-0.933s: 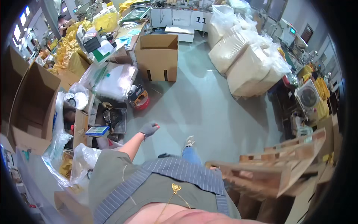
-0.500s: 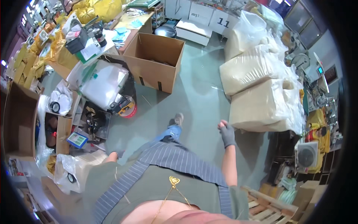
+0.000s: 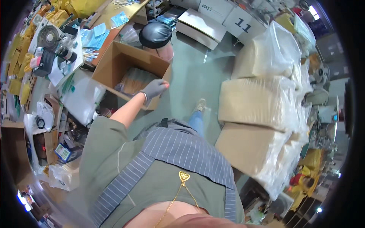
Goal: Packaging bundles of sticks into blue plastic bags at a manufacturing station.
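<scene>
My left hand [image 3: 155,89] wears a grey glove with bare fingertips and is reached forward. Its fingers are curled together, with nothing visible in them. In the picture it overlaps the near right wall of an open cardboard box [image 3: 107,70]; whether it touches the cardboard I cannot tell. Inside the box lie flat brown pieces [image 3: 135,80], partly under something clear. My right hand is out of sight, somewhere below my right side.
Plastic-wrapped cartons [image 3: 249,102] are stacked along the right. A black-topped round stool or bin [image 3: 156,36] stands behind the box. On the left are a cluttered table [image 3: 78,49] with a fan [image 3: 48,36], and a bulky clear plastic bag [image 3: 81,97]. White cartons [image 3: 201,26] sit ahead.
My left hand has swung up and forward to the box, while my right hand has left the view. I have stepped closer to the box, and my other foot is now forward.
</scene>
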### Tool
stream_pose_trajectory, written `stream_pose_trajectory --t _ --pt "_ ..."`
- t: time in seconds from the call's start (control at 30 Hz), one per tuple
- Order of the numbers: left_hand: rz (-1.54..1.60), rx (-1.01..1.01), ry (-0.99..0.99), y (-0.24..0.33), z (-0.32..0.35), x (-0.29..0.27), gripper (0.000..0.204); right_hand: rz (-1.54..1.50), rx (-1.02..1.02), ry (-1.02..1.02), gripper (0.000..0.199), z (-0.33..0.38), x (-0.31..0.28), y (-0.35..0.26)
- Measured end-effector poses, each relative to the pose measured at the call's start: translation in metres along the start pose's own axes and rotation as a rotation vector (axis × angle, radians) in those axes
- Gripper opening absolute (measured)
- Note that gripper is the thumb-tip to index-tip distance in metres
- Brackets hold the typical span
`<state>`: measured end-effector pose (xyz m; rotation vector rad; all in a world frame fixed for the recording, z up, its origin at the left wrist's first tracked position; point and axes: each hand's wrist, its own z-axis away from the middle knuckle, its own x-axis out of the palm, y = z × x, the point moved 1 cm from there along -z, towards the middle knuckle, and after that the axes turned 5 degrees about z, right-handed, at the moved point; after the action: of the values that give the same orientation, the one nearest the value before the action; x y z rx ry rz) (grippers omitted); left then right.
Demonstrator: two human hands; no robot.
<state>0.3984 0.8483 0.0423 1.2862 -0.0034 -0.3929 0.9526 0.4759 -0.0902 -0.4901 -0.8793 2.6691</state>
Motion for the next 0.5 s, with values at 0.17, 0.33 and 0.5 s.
stream_pose_trajectory --t 0.17,0.33,0.5 --pt "0.453 0.006 0.189 0.017 -0.126 0.025 0.023 1.483 -0.837 0.031 0.029 -0.180 -0.012 -0.173" --pt "0.542 -0.169 0.348 0.049 -0.116 0.028 0.025 0.806 -0.807 -0.026 0.041 -0.250 0.167 -0.561" --pt "0.746 -0.388 0.762 -0.013 -0.097 -0.024 0.023 0.710 -1.175 -0.293 0.032 -0.232 0.382 -0.785"
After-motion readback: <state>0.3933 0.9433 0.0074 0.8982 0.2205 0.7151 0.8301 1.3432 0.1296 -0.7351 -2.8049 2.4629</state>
